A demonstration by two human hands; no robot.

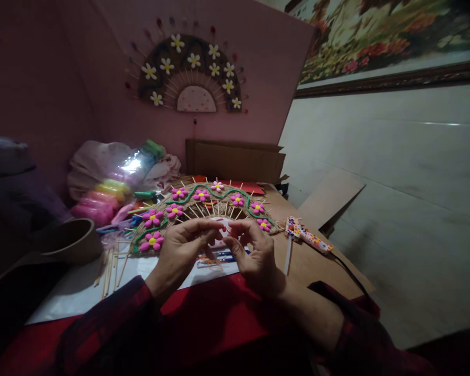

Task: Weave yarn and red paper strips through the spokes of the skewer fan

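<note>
My left hand (182,250) and my right hand (258,253) meet fingertip to fingertip in the middle of the view. Between their pinched fingers is a small red piece (224,228), too small to tell whether it is a bead or clay. Just behind them lies a fan-shaped craft (188,201) wrapped in twine, with pink flowers, a wavy green strip and wooden sticks along its arc. My hands hide part of its pale centre. Blue-handled scissors (227,256) lie beneath my fingers, partly covered.
A flower-patterned glue gun (307,237) with a black cable rests on the right. Loose wooden sticks (110,269) and a round brown container (74,240) are on the left, near bagged coloured clay (109,190). Behind stands cardboard (235,160); a similar fan (190,68) hangs above.
</note>
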